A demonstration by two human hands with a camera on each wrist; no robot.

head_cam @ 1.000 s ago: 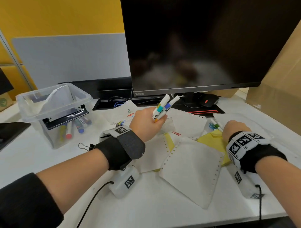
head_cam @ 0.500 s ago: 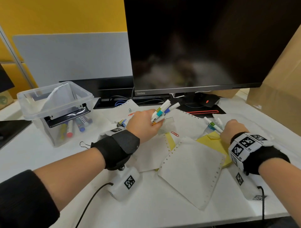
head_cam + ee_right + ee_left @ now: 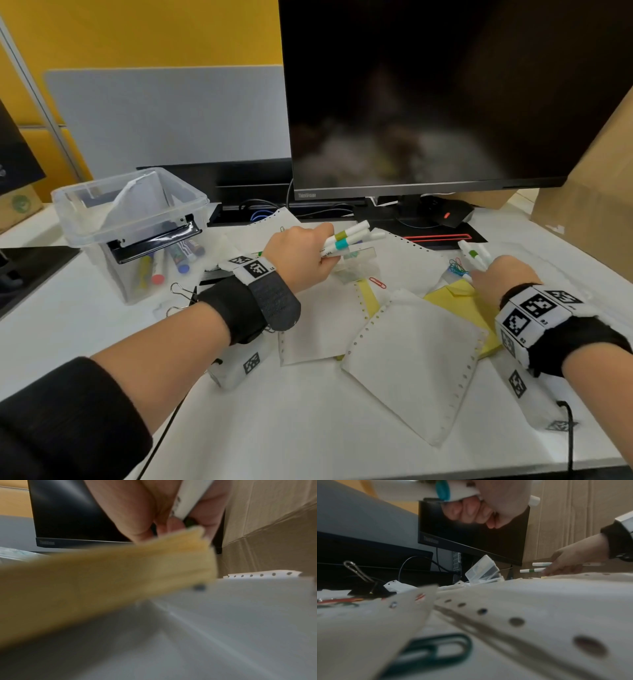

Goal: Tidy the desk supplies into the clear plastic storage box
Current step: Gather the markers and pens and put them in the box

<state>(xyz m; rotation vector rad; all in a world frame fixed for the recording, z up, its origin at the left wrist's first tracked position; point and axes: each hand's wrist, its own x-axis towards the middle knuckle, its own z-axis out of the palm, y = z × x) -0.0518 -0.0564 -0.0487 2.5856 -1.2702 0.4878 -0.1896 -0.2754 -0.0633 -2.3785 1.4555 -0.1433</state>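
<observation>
**Friend:** What do you see from your head?

**Me:** My left hand (image 3: 303, 257) is curled round a bunch of pens (image 3: 346, 238). My right hand (image 3: 503, 275) pinches two more pens (image 3: 474, 255). The clear box (image 3: 130, 212) sits far left.

**Friend:** And from the left wrist?

**Me:** Fingers (image 3: 471, 511) wrapped tight.

**Friend:** The right wrist?

**Me:** Blurry. I think pens are light, hard and slippery, so I hold their middles.

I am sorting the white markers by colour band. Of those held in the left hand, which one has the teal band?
In the left hand, the teal-banded marker is the lower of the two with visible bands; the marker above it has an olive band.
</observation>
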